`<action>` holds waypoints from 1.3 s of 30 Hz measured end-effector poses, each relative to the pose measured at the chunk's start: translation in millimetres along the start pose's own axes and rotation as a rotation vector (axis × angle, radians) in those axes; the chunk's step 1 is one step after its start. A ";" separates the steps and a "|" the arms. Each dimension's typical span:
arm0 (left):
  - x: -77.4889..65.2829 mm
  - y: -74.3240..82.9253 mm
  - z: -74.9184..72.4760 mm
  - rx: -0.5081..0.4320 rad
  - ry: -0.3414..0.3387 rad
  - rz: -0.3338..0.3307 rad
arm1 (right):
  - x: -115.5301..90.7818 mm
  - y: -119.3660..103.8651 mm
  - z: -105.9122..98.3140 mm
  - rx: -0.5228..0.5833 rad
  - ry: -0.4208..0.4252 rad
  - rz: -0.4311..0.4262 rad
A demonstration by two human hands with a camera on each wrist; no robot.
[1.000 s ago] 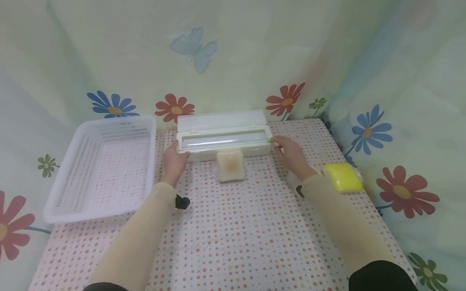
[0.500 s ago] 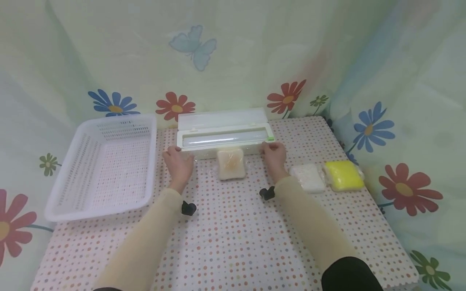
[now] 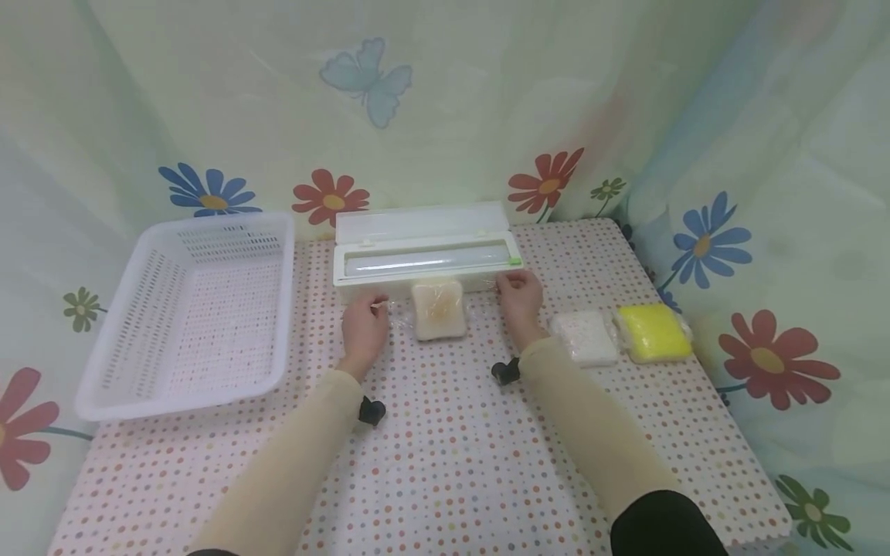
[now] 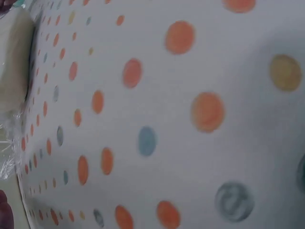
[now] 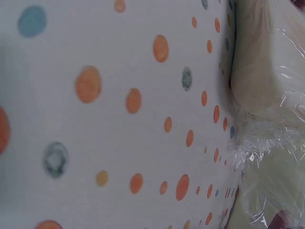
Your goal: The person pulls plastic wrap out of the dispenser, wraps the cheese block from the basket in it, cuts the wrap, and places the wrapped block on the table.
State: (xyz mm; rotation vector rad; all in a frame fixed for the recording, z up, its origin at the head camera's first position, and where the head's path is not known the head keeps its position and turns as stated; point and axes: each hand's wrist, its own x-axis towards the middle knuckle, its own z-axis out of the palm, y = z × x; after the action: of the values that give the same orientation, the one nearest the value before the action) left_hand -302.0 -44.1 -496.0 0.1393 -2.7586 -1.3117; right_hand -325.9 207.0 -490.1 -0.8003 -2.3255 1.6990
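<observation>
In the head view a slice of bread (image 3: 439, 310) with clear cling film (image 3: 399, 313) about it lies against the front of a white cling film dispenser (image 3: 368, 287). The dispenser's lid stands raised and a film roll shows inside. My left hand (image 3: 365, 333) is left of the bread, thumb and forefinger pinching the film's edge. At the dispenser's right front corner my right hand (image 3: 521, 306) pinches the film on that side. Wrinkled film (image 5: 267, 143) runs from the bread towards a fingertip in the right wrist view. Only a fingertip (image 4: 5, 210) of the left hand shows in its wrist view.
A white plastic basket (image 3: 281, 309) stands at the left of the dotted tablecloth (image 3: 445, 463). To the right of my right hand lie a white wrapped square (image 3: 585, 338) and a yellow wrapped square (image 3: 653, 332). A green slider (image 3: 514, 262) sits at the dispenser's right end.
My right hand has moved from the dispenser's right end to its front corner, uncovering the white wrapped square. My left hand has left the dispenser's left end and come nearer the bread.
</observation>
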 end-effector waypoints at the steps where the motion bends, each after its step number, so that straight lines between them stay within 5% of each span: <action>1: -0.9 0.1 2.1 0.011 -0.007 0.007 | -0.8 1.1 -0.3 -0.021 -0.006 -0.004; 11: -8.8 1.2 14.5 0.067 -0.113 0.062 | -17.9 6.8 0.5 -0.146 -0.105 -0.071; 17: -10.0 0.7 18.6 0.122 -0.123 0.081 | -25.3 14.0 5.6 -0.303 -0.177 -0.112; 24: -12.0 5.0 20.4 0.089 -0.148 0.075 | -36.6 13.3 10.7 -0.425 -0.276 -0.170; 30: -18.5 8.8 20.4 0.019 -0.188 0.061 | -43.8 10.2 11.1 -0.527 -0.267 -0.241; 39: -25.0 7.9 30.6 -0.004 -0.157 0.058 | -45.3 12.5 12.5 -0.481 -0.281 -0.192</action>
State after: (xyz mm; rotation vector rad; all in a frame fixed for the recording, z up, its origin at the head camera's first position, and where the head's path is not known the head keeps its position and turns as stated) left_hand -281.0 -12.7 -510.0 -0.0465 -2.8636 -1.3691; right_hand -288.8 176.5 -497.6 -0.3937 -2.9498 1.2550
